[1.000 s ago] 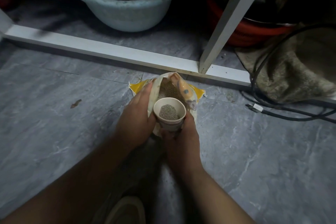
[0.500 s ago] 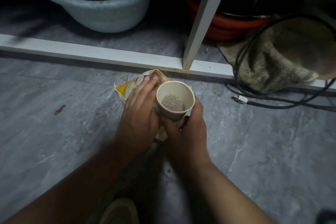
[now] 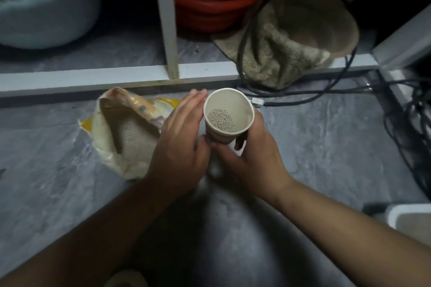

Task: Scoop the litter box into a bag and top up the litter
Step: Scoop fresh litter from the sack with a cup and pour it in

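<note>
Litter bag (image 3: 127,133) left of cup (image 3: 227,116)

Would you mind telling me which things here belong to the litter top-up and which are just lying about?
For the job: paper cup with litter granules, held by the right hand; left hand beside it; open litter bag.

Lying about: pale basin, red tub, crumpled cloth, black cables, white frame rail.

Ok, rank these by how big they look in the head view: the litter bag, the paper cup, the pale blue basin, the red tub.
1. Pale blue basin, though cut off by the frame.
2. Litter bag and red tub: too close to rank, since the tub is partly hidden and farther away.
3. Paper cup, held in the right hand, plainly smallest.
</note>
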### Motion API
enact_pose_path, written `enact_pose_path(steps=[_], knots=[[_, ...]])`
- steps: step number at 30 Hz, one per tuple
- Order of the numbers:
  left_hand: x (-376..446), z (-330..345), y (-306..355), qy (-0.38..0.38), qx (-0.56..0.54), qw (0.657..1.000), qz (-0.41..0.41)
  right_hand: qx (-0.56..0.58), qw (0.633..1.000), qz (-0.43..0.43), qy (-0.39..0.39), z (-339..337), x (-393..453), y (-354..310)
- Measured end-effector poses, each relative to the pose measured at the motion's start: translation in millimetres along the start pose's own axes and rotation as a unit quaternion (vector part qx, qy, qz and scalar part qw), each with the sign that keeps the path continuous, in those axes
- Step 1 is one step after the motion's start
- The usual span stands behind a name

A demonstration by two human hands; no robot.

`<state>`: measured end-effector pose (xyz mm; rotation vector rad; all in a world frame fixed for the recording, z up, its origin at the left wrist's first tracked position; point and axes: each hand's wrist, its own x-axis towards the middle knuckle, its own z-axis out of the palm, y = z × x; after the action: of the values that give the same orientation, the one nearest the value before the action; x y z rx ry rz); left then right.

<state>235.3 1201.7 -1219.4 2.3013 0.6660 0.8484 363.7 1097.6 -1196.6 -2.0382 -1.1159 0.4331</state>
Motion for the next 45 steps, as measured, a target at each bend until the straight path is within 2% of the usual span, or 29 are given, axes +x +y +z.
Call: enact_pose_path(steps=[9,13,18,22,27,33,37,45], knots=[[10.0,51.7,49.3,-0.137,-0.044,0.988,0.062,-0.054,0.995,0.079,0.037,-73.0,-38.7,51.8],[-4.7,60.0,79.1,-0.206,-0.042,0.976,0.053,-0.009,0.991,0.119,0.060,-90.6,-66.9,66.1],[-27.0,48.0,129.4,-0.267,-0.020,0.961,0.068,0.012,0.978,0.191,0.088,-117.6,-131.3,43.6],[-45.3,25.0,183.2,-0.333,-0.036,0.942,0.022,0.024,0.965,0.229,0.125,-150.7,-171.5,13.2],[-56.8,-6.5,255.1,-0.398,-0.074,0.914,-0.012,0.039,0.939,0.310,0.143,-190.6,-223.1,-29.9],[-45.9,-28.8,329.7,-0.450,-0.110,0.886,-0.020,0.052,0.902,0.378,0.203,-239.4,-268.0,-74.6],[-31.4,-30.6,376.0,-0.465,-0.147,0.873,-0.010,0.057,0.876,0.411,0.245,-267.9,-276.8,-87.3],[-16.3,-10.8,445.8,-0.534,-0.185,0.824,0.037,0.088,0.823,0.457,0.325,-312.9,-313.5,-88.5]])
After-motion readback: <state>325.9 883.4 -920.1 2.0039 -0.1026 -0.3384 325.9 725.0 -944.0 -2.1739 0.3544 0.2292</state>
